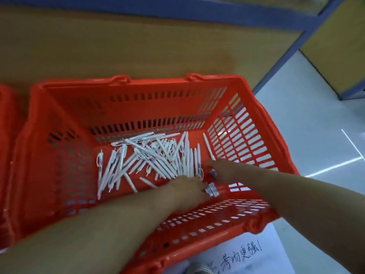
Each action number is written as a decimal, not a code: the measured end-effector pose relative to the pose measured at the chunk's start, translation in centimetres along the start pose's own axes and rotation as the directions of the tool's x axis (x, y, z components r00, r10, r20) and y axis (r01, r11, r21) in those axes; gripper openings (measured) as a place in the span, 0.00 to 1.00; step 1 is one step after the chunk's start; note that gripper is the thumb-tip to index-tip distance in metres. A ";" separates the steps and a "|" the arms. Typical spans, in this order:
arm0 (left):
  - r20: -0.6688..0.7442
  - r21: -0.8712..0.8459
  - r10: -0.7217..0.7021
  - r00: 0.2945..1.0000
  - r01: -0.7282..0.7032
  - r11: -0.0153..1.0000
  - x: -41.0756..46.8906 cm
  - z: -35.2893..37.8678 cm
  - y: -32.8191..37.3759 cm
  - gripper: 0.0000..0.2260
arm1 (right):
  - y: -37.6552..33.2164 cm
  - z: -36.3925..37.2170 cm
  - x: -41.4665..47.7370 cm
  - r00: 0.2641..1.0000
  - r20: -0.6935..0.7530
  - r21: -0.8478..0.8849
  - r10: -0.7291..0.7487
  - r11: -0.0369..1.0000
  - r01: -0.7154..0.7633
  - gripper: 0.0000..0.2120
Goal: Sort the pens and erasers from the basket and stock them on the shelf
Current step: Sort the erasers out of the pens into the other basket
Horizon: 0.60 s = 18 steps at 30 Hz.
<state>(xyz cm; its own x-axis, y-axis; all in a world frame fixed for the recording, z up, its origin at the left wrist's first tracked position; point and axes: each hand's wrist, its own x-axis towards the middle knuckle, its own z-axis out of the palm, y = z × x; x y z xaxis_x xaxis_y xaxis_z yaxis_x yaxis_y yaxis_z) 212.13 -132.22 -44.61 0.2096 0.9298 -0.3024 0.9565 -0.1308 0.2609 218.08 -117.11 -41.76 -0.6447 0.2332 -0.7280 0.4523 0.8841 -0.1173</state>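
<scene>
A red plastic basket with slotted walls sits in front of me. A loose pile of several white pens covers its floor. Both my arms reach down into its near right corner. My left hand is curled on the floor beside a small grey-white eraser, touching it. My right hand hovers just behind, fingers bent over another small eraser. The picture is blurred, so the grips are unclear.
A wooden shelf board with a blue metal frame lies beyond the basket. A second red basket shows at the left edge. A white sheet with handwriting lies on the pale floor at the lower right.
</scene>
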 end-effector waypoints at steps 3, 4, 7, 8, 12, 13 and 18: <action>-0.041 0.012 -0.036 0.999 0.036 0.999 2.0 1.6 1.3 0.19 | 0.6 0.5 1.1 0.997 0.066 -0.153 -0.041 0.987 0.051 0.22; -0.047 0.010 -0.055 0.997 0.056 0.998 2.4 1.8 1.3 0.19 | 0.8 0.5 1.4 0.997 0.071 -0.177 -0.040 0.983 0.052 0.22; -0.088 0.081 -0.040 0.995 0.047 0.996 2.9 2.0 0.7 0.17 | 0.9 0.7 2.3 0.994 0.061 -0.237 -0.089 0.966 0.101 0.14; -0.104 0.094 -0.042 0.994 0.051 0.994 2.8 2.0 0.4 0.16 | 0.8 0.8 2.5 0.993 0.064 -0.238 -0.103 0.964 0.115 0.12; -0.032 0.087 -0.200 0.979 0.202 0.975 1.3 1.9 -1.7 0.12 | 1.0 1.2 3.3 0.986 0.145 -0.134 -0.079 0.986 0.099 0.22; -0.001 0.078 -0.253 0.967 0.252 0.964 0.8 1.7 -2.0 0.12 | 0.9 1.6 3.3 0.984 0.166 -0.141 -0.059 0.987 0.083 0.28; 0.039 0.025 -0.337 0.941 0.336 0.942 -0.7 0.7 -2.2 0.12 | 0.4 3.7 3.2 0.999 0.026 -0.211 -0.026 0.977 0.030 0.37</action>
<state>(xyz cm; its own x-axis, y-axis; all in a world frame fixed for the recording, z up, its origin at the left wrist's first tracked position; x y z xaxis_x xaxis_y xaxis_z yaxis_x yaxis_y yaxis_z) 209.96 -132.78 -45.59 -0.1170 0.9056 -0.4078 0.9760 0.1807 0.1215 218.48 -117.45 -46.62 -0.6399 0.2000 -0.7419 0.2925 0.9563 0.0055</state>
